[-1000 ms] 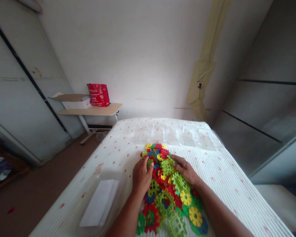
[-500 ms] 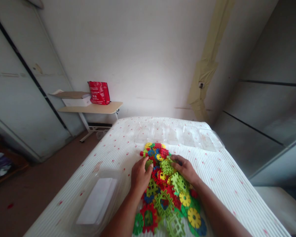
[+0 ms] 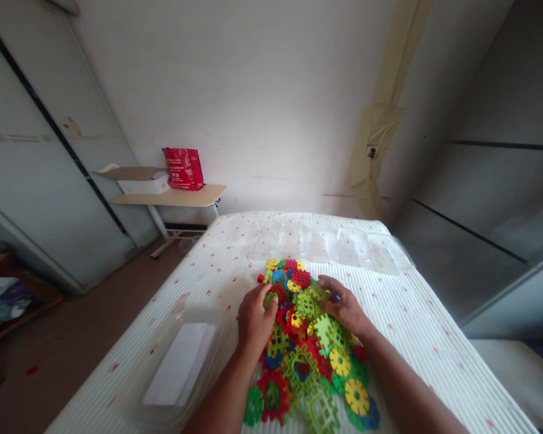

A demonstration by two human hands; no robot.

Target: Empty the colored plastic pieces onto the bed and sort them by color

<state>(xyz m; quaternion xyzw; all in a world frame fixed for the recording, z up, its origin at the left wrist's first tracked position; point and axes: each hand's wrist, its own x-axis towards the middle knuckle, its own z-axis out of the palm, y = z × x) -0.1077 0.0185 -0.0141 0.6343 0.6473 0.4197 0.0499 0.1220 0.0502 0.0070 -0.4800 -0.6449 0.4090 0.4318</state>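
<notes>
A heap of colourful plastic building pieces, with red square pieces (image 3: 272,396), lime-green lattice squares (image 3: 301,369) and yellow notched discs (image 3: 356,396), lies on the patterned cover (image 3: 235,241). At the heap's left edge rests my left hand (image 3: 256,316), its thumb and fingers apart around a dark green piece (image 3: 268,299) without a visible grip. My right hand (image 3: 344,306) is on the opposite edge, fingers spread and slightly curled beside a lime-green lattice piece (image 3: 306,305). Its fingertips touch or nearly touch the heap; the exact contact cannot be seen.
Left of my left forearm lies a clear plastic container (image 3: 208,374) with white paper (image 3: 181,364) inside. A row of clear plastic trays (image 3: 330,246) spans the far end. Beyond the left edge, a small table (image 3: 194,196) bears a red bag (image 3: 183,169) and a white box (image 3: 142,184).
My right hand has shifted slightly right, and its fingers have spread away from the lime-green lattice piece. My left hand stays at the heap's left edge with little movement.
</notes>
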